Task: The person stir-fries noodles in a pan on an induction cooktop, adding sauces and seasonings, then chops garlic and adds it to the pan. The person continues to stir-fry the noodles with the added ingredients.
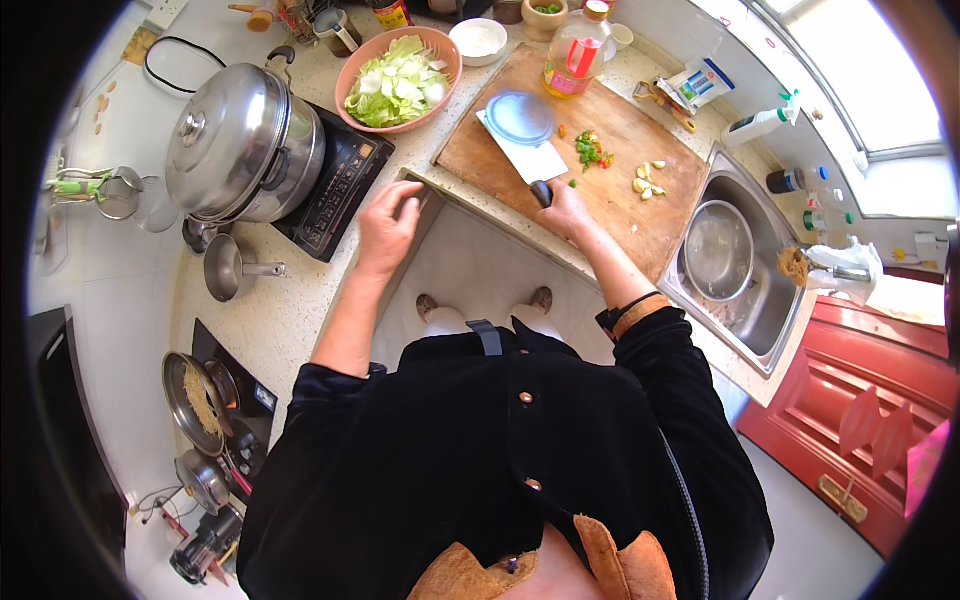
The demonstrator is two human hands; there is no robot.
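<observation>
My right hand (568, 210) grips the black handle of a cleaver (541, 161), whose broad blade lies over the left part of a wooden cutting board (495, 172). A round bluish lid or shallow dish (519, 118) covers part of the blade; whether it rests on it is hard to tell. Right of the blade are chopped green and red peppers (591, 150) and several garlic cloves (647, 180). My left hand (390, 225) holds nothing, fingers apart, above the counter's front edge beside a black induction cooker (337, 180).
A large lidded steel pot (232, 142) stands on the cooker. Behind are a pink basket of cut cabbage (397, 86), a white bowl (478, 41) and an oil bottle (576, 56). A sink (772, 322) holding a metal basin (718, 251) lies right; a small saucepan (229, 268) is left.
</observation>
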